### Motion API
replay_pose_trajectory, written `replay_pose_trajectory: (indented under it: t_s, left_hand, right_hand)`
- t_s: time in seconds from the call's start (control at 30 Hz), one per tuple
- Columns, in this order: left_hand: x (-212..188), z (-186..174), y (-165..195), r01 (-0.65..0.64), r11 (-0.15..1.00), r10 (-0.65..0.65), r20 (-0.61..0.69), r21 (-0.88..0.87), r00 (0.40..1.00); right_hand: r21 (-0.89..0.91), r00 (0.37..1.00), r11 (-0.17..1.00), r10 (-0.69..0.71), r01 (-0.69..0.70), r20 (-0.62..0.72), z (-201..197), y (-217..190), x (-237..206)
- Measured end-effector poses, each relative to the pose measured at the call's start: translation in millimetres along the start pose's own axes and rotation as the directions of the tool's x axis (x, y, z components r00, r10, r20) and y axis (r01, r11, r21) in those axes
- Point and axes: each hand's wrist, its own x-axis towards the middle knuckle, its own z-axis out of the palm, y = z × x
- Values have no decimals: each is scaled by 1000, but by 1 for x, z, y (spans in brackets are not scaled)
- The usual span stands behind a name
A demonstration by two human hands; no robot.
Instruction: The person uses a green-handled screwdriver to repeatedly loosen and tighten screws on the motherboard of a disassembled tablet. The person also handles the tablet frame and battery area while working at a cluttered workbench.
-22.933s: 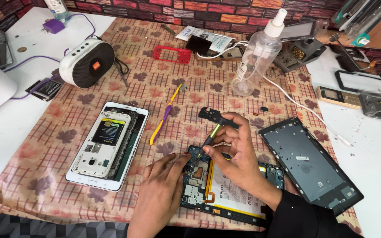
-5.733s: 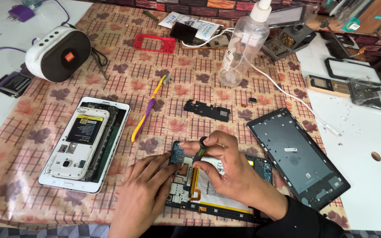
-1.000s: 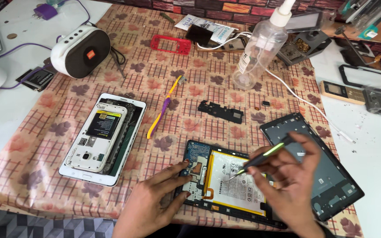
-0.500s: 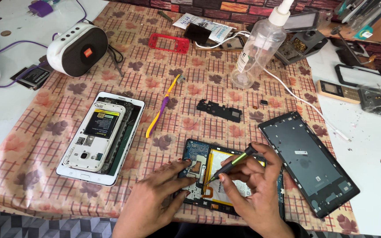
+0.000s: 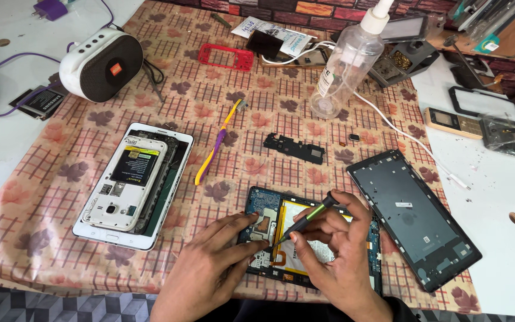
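Note:
An opened tablet (image 5: 268, 207) with its circuit board and pale battery exposed lies at the near edge of the patterned cloth. My left hand (image 5: 213, 265) rests on its left side, fingers pressing on the board. My right hand (image 5: 338, 253) grips a thin black and green screwdriver (image 5: 306, 219), its tip down on the board beside the battery. The tablet's dark back cover (image 5: 413, 216) lies just to the right.
A white tablet with an opened white phone on top (image 5: 131, 182) lies to the left. A yellow and purple toothbrush (image 5: 217, 142), a black plastic part (image 5: 294, 147), a clear spray bottle (image 5: 346, 63), a round speaker (image 5: 101, 63) and a red phone frame (image 5: 225, 56) lie further back.
My right hand has moved left from over the back cover to the tablet, bringing the screwdriver tip down onto the board. My left hand stays on the tablet.

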Motion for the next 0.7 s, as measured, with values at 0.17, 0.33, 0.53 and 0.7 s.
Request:
replay_pose_trajectory:
  t_s: [0.17, 0.33, 0.53, 0.7]
  left_hand:
    - [-1, 0, -1, 0, 1000, 0, 0, 5, 1000]
    - [-1, 1, -1, 14, 1000, -14, 4, -1, 1000]
    - [-1, 2, -1, 33, 999, -33, 4, -9, 999]
    - [-2, 3, -2, 25, 1000, -25, -4, 1, 1000]
  right_hand:
    - [-29, 1000, 1000, -7, 7, 5, 1, 2, -1]
    - [-81, 996, 993, -81, 84, 48, -1, 4, -2]
    - [-9, 954, 976, -209, 216, 214, -8, 9, -7]
    - [-177, 948, 934, -292, 311, 126, 1, 22, -6]
